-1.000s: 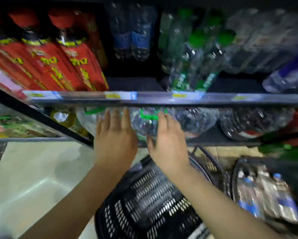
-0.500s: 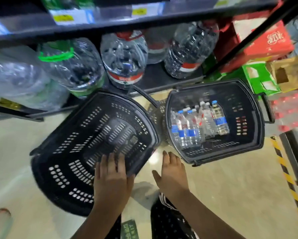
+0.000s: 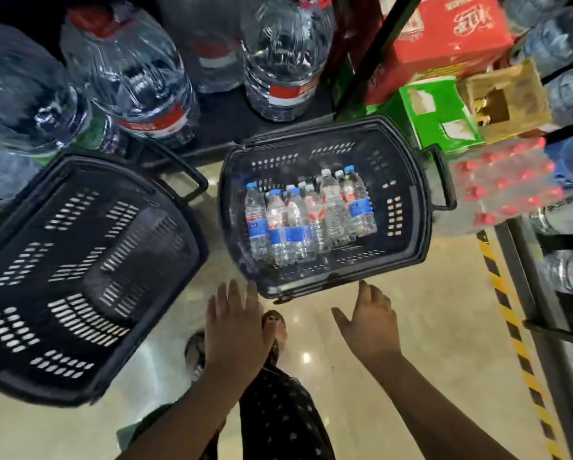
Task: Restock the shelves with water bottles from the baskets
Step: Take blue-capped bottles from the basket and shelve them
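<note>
Right hand point(image 3: 369, 322) near basket point(image 3: 406, 180), jugs point(image 3: 285, 61) beyond.

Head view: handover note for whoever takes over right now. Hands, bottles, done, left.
Left hand: open, empty, fingertips by the loaded basket's near rim; contact unclear.
Right hand: open, empty, fingers pointing toward the same rim.
The loaded basket sits on the floor and holds a cluster of small water bottles. The empty basket lies beside it, with nothing visible inside.
Done: one basket appears emptied; large water jugs sit on the bottom shelf.
Left: shelve the small water bottles from the loaded basket.
</note>
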Tool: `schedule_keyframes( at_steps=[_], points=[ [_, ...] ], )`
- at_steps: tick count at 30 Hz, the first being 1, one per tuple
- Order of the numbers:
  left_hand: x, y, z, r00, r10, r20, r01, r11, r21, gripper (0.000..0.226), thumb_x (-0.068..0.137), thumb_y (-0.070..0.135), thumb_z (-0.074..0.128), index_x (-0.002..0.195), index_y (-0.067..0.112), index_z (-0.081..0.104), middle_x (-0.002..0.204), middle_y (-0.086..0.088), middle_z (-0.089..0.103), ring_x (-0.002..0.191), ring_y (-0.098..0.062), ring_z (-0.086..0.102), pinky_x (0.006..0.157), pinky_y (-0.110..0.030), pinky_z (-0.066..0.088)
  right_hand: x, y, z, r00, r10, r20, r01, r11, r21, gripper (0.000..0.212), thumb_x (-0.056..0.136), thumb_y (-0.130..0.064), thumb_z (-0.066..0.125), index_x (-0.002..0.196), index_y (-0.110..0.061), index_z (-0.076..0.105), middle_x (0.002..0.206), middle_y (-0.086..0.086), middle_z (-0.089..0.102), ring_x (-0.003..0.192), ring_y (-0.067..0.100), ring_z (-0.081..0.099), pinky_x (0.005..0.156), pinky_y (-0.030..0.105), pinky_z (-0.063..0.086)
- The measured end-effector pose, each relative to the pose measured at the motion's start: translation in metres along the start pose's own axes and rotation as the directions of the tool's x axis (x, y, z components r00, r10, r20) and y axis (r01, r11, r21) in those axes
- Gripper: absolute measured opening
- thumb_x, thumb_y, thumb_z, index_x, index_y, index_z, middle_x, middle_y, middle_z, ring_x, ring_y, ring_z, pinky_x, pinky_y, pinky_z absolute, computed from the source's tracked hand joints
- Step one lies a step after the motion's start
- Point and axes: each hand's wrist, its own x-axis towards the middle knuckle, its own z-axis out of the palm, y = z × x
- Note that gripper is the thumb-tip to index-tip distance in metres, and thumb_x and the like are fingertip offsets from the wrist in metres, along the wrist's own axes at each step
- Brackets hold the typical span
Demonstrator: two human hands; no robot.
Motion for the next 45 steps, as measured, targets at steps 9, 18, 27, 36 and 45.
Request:
schedule_keyframes(
  at_steps=[9,18,27,36,45],
  points=[
    [0.076,0.017,0.0,0.995,-0.09,-0.04,0.086,0.992,-0.09,0.094,0.079,0.068,0.054,0.145,0.004,0.035,0.142,-0.026,0.044,0.134,-0.042,0.037,0.11,-0.052,0.034,0.058,0.012,-0.011,0.991,0.131,0.037,-0.133,0.988,0.077,0.066,0.087,-0.047,0.061,0.134,-0.006,0.039,0.136,0.015,0.047,0.125,0.034,0.043,0.099,0.041,0.039],
    [0.198,0.049,0.05,0.992,-0.073,0.099,0.094,0.97,-0.226,0.101,0.08,0.073,0.049,0.151,0.009,0.017,0.155,-0.016,0.026,0.143,-0.037,0.019,0.118,-0.045,0.019,0.196,0.029,0.006,0.957,0.254,0.142,-0.28,0.936,0.213,0.071,0.084,-0.04,0.069,0.135,-0.001,0.037,0.132,0.022,0.047,0.126,0.04,0.041,0.102,0.044,0.037],
    [0.354,0.079,0.131,0.986,-0.163,0.035,0.166,0.943,-0.288,0.113,0.065,0.086,0.04,0.149,0.012,0.028,0.154,-0.013,0.032,0.143,-0.033,0.023,0.117,-0.043,0.018,0.349,0.078,0.068,0.977,0.109,0.183,-0.136,0.981,0.141,0.076,0.083,-0.042,0.069,0.137,0.002,0.038,0.127,0.018,0.05,0.119,0.035,0.049,0.1,0.043,0.042],
    [0.374,0.098,0.146,0.954,-0.284,0.099,0.301,0.902,-0.31,0.115,0.074,0.066,0.065,0.154,0.008,0.005,0.158,-0.016,0.017,0.147,-0.031,0.007,0.118,-0.041,0.005,0.385,0.079,0.096,0.987,0.154,0.036,-0.157,0.982,0.104,0.063,0.076,-0.043,0.076,0.116,-0.005,0.048,0.111,0.012,0.064,0.103,0.031,0.062,0.076,0.031,0.045],
    [0.299,0.101,0.101,0.91,-0.412,0.033,0.287,0.573,-0.768,0.098,0.074,0.043,0.078,0.152,0.024,0.02,0.133,0.002,0.04,0.111,-0.019,0.05,0.091,-0.031,0.045,0.345,0.1,0.058,0.868,0.0,0.497,-0.313,0.777,0.546,0.027,0.074,-0.024,0.082,0.097,-0.017,0.07,0.084,0.004,0.074,0.076,0.023,0.072,0.073,0.037,0.06]
  ],
)
